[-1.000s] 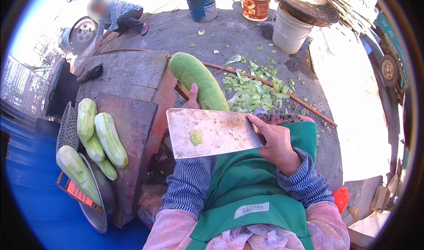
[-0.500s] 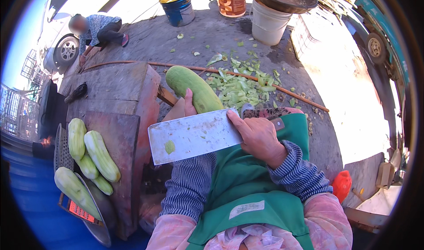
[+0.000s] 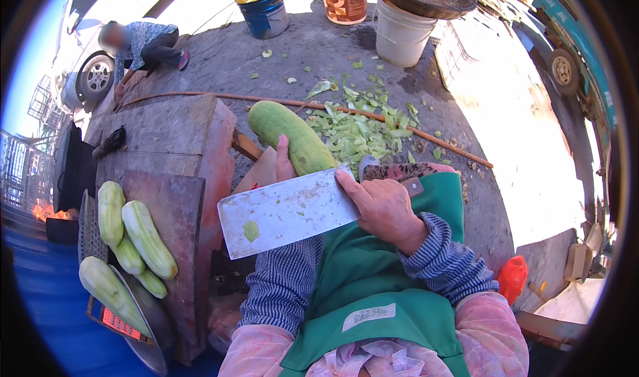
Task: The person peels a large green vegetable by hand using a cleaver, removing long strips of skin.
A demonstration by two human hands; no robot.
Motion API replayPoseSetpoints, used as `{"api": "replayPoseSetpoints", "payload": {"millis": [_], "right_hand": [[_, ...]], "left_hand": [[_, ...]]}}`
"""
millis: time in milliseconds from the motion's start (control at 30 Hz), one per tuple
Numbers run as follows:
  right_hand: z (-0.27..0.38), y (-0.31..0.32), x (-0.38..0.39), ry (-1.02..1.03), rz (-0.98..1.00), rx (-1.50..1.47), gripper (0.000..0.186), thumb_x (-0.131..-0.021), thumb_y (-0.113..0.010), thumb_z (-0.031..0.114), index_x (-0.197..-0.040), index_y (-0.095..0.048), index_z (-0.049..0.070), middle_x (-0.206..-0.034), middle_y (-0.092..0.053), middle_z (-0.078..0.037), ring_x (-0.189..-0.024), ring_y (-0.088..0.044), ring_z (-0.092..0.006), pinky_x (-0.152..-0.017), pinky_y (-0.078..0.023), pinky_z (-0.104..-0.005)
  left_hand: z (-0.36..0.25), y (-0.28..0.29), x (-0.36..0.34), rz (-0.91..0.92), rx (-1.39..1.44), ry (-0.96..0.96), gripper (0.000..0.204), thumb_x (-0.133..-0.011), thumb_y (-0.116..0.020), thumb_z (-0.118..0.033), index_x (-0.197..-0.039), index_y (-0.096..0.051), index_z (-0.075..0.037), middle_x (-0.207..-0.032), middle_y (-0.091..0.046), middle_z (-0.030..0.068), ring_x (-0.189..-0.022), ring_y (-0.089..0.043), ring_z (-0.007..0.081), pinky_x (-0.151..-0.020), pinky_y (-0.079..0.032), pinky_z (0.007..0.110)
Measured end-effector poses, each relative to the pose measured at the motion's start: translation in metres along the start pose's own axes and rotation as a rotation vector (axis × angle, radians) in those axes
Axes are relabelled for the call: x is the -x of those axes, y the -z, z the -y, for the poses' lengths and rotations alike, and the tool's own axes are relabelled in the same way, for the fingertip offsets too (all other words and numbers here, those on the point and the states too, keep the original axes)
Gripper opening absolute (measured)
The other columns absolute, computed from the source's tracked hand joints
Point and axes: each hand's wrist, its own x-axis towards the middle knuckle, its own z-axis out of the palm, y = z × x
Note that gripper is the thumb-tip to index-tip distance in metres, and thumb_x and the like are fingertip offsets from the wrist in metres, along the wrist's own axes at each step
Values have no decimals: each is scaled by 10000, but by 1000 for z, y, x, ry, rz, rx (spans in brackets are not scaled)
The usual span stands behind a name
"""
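Note:
My left hand (image 3: 285, 161) grips a long, light green gourd (image 3: 291, 132) with its skin on; the thumb lies along its left side and the fingers are hidden. Closed round a broad cleaver (image 3: 287, 210), my right hand (image 3: 387, 210) stretches its index finger along the top of the blade. The blade lies across the gourd's near end, covering part of it and of my left wrist, and a green scrap of peel clings to its far-left corner. Several peeled gourds (image 3: 150, 238) lie at the left on a wooden board (image 3: 181, 210) and a metal pan (image 3: 163, 340).
Peelings (image 3: 356, 134) litter the ground beyond the gourd, with a long stick (image 3: 426, 135) across them. A blue bucket (image 3: 263, 14), a brown-and-white bucket (image 3: 345, 3) and a white bucket (image 3: 401, 37) stand farther off. A person (image 3: 143, 44) crouches by a car; flames (image 3: 50, 212) burn at far left.
The cleaver's left end has dipped slightly and its blade has turned a little. Both hands keep their hold. The flames at the left show more plainly.

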Motion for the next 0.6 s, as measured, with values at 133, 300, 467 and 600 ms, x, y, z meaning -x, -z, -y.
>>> {"api": "replayPoseSetpoints", "payload": {"millis": [133,300,467,600], "right_hand": [[-4,-7,-2,9,-73,29,624,-770,-680,93,-1385,-575,88,-663,-521,-34,-577,-573,-211,-539,-443,-387],[-60,-7,34,-570,-5,0,575,-817,-707,55,-1367,-595,179,-812,-718,-134,-717,-705,-316,-652,-530,-412],[-56,14,26,-633,-47,-417,367,-959,-653,71,-1322,-614,35,-796,-688,-27,-698,-627,-100,-657,-498,-288],[-38,-3,35,-773,-83,-847,220,-991,-651,113,-1174,-635,-9,-805,-644,37,-669,-564,-65,-615,-457,-237]], "left_hand": [[12,11,-10,113,179,-80,534,-1005,-523,-534,-1259,-557,-65,-1029,-693,138,-848,-719,300,-779,-606,488],[31,-40,4,-108,254,-256,475,-993,-615,-403,-1308,-524,-59,-1053,-677,134,-924,-712,265,-779,-623,423],[24,-32,2,-57,166,-256,486,-993,-602,-428,-1289,-543,-47,-1083,-683,136,-915,-717,265,-769,-628,421],[23,-32,2,86,307,-213,537,-972,-614,-496,-1261,-566,-45,-1046,-704,134,-877,-727,247,-765,-626,403]]}}
